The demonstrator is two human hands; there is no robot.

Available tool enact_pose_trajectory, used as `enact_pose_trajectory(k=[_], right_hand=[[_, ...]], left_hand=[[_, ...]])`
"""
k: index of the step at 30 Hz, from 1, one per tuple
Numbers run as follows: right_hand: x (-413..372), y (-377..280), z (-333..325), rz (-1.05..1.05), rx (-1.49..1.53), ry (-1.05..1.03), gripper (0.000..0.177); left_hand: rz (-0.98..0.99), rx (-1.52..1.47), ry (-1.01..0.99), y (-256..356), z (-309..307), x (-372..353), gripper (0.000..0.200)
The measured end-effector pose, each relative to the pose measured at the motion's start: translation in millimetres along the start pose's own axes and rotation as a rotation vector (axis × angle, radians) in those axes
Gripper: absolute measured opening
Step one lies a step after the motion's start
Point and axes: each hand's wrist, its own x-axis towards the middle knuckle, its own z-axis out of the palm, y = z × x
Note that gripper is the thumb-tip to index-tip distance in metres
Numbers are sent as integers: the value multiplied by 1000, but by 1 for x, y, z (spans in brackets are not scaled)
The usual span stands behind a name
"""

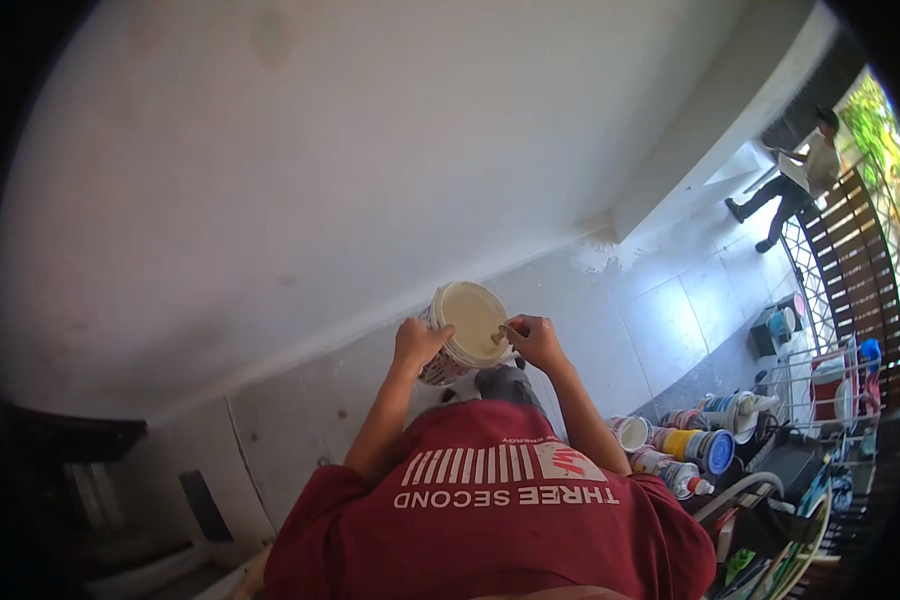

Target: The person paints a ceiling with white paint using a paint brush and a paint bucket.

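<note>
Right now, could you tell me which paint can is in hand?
The cream-filled can, held by the left hand; the other cans are down on the floor.

A big white wall (pixel 320 150) fills most of the view and meets a pale tiled floor (pixel 660 330). Paint cans (pixel 695 445) crowd the right side. A dark slatted gate (pixel 855 250) stands in daylight, with green leaves (pixel 885 130) beyond it.

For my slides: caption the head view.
Left hand holds a round cream-topped printed bucket; right hand at its rim.
</note>
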Motion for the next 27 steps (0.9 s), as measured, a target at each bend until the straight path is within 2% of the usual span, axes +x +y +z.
enact_pose_trajectory(k=[4,5,7,10,16,19,22,27], right_hand=[[21,-6,-5,-73,-172,1,19],[28,10,6,-115,-160,40,19],[33,11,11,-146,-417,82,19],[42,5,14,-92,-566,114,20],[56,-5,2,-187,-539,56,20],[66,8,-26,-176,-272,34,22],[73,15,-49,154,478,15,23],[95,34,-80,216,738,81,25]], left_hand=[[5,-41,6,0,11,5,57],[-1,-36,-8,4,12,5,57],[16,-2,2,14,14,7,57],[28,46,22,17,18,13,57],[-37,7,7,29,27,18,56],[-114,-115,33,30,39,26,60],[-105,-95,60,35,58,43,61],[-75,205,0,74,76,65,57]])
